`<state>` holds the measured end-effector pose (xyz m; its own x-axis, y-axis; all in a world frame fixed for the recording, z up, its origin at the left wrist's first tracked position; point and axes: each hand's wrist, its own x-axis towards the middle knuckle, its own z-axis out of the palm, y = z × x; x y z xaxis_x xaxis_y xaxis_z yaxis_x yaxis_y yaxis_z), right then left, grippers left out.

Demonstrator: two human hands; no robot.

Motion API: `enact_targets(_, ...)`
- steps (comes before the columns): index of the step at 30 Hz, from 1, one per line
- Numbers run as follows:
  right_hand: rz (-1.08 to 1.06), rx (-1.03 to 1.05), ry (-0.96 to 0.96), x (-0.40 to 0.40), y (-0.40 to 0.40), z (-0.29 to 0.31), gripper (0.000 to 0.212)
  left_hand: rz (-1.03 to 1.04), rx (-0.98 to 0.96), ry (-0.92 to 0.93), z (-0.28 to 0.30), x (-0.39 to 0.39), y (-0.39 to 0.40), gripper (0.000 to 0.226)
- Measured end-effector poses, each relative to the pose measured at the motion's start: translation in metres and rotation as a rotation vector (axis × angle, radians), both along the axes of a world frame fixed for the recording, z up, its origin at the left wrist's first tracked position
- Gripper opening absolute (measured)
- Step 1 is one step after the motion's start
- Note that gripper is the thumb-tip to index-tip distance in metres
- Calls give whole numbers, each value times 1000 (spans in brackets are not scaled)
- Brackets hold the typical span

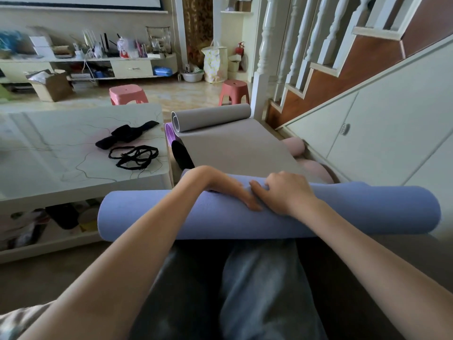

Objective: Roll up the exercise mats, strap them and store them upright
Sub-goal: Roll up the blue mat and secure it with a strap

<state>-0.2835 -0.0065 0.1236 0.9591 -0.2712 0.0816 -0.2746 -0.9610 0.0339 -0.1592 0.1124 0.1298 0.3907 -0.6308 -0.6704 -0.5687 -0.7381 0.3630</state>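
Rolled blue mat lies crosswise in front of your knees, its ends reaching out to either side. Your left hand lies over the top of the roll with its fingers straight, pointing toward the right and pressing down on the foam. Your right hand sits just beside it, fingers curled over the far edge of the roll and the thumb reaching toward your left fingertips; the two hands almost touch. Both forearms stretch forward from the bottom corners. Beyond the roll a grey mat lies partly unrolled. On the desk to your left rest black straps.
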Motion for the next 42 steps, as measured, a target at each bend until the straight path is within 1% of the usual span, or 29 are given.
enact_targets(1, -15, 30, 39, 5, -2, 1, 64, -17, -36, -53, 1, 0, 3, 121)
enact_targets(2, -30, 80, 83, 13, -5, 2, 66, -23, -61, -118, 5, -1, 7, 119)
enact_targets(4, -45, 188, 177, 30, -13, 2, 70, -40, -91, -253, 8, -3, 15, 110)
enact_targets(5, -44, 214, 233, 37, -15, 1, 76, -52, -117, -299, 7, -5, 18, 107)
enact_targets(7, -10, 224, 288, 46, -21, -6, 91, -48, -186, -310, 2, -8, 22, 100)
enact_targets(8, -7, 210, 255, 47, -24, -10, 90, -29, -231, -292, -1, -8, 21, 93)
enact_targets(9, -42, 205, 177, 44, -24, -10, 78, -19, -273, -280, -3, -6, 20, 84)
enact_targets(11, -101, 193, -46, 31, -21, -16, 48, -30, -330, -295, -4, -1, 16, 65)
enact_targets(12, -114, 146, -121, 20, -16, -20, 42, -39, -340, -300, -5, 3, 14, 59)
enact_targets(13, -127, 77, -154, 10, -8, -24, 42, -54, -333, -297, -5, 8, 12, 58)
enact_targets(15, -176, -36, -164, -3, 3, -32, 49, -102, -296, -287, -4, 13, 7, 64)
enact_targets(16, -210, -38, -146, -4, 4, -36, 53, -121, -279, -284, -1, 15, 4, 68)
enact_targets(18, -265, 56, -122, 0, -3, -36, 57, -139, -255, -286, 6, 17, -3, 76)
enact_targets(20, -249, 209, -113, 6, -17, -32, 56, -146, -240, -329, 13, 16, -9, 82)
enact_targets(22, -238, 335, -71, 12, -32, -26, 59, -219, -234, -489, 15, 6, -12, 89)
enact_targets(24, -256, 420, 1, 21, -43, -24, 63, -378, -196, -749, 8, -11, -14, 101)
enact_targets(25, -252, 466, 34, 26, -47, -24, 66, -433, -183, -844, 2, -18, -15, 103)
enact_targets(26, -246, 523, 56, 31, -50, -25, 68, -443, -191, -892, -2, -21, -16, 102)
enact_targets(28, -229, 600, 58, 36, -50, -24, 64, -422, -234, -893, -4, -17, -18, 96)
enact_targets(30, -263, 577, -47, 32, -48, -25, 56, -414, -265, -851, -3, -9, -21, 88)
enact_targets(31, -313, 491, -137, 26, -43, -26, 55, -408, -270, -827, -3, -5, -23, 85)
enact_targets(32, -377, 348, -227, 17, -35, -30, 57, -399, -272, -800, -3, -3, -25, 83)
enact_targets(33, -410, 181, -278, 6, -25, -36, 61, -393, -258, -768, -3, 0, -26, 82)
enact_targets(34, -407, 71, -294, -4, -15, -44, 66, -390, -245, -742, -3, 2, -28, 82)
enact_targets(35, -387, 19, -307, -11, -9, -53, 70, -394, -234, -723, -2, 4, -29, 84)
enact_targets(39, -340, -22, -309, -11, -16, -55, 75, -342, -206, -591, 2, 7, -31, 81)
enact_targets(42, -266, -39, -264, 5, -26, -37, 78, -269, -186, -459, 8, 11, -30, 70)
